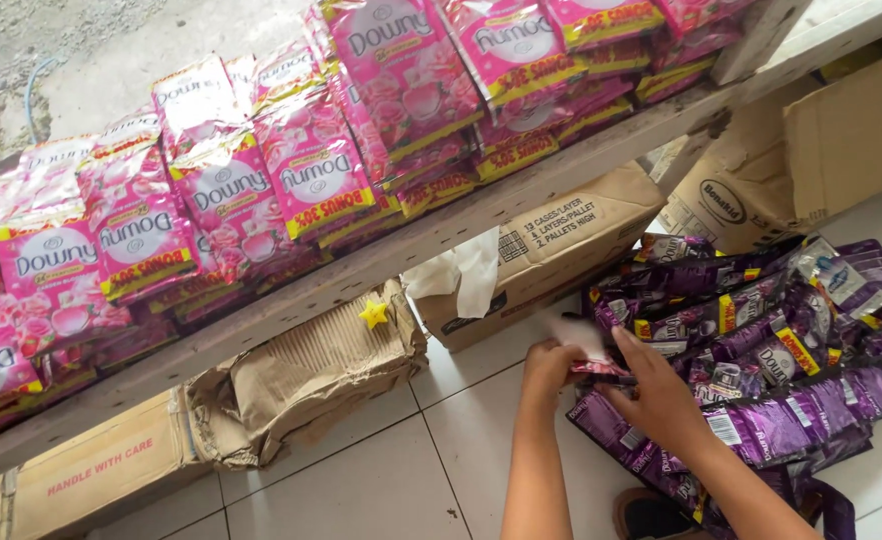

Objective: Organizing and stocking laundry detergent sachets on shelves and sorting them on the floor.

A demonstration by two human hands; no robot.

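Bright, even daylight fills the frame, strongest at the washed-out upper left. Glare streaks the glossy pink sachets (311, 170) on the shelf (361, 275) and the purple sachets (791, 350) at right. Soft shadow lies under the shelf. The hands at lower centre are slightly motion-blurred; straight lines bow toward the edges

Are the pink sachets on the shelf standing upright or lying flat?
Lying flat. The pink sachets lie in overlapping rows on the wooden shelf, their printed faces turned up toward the camera; none stands on its edge.
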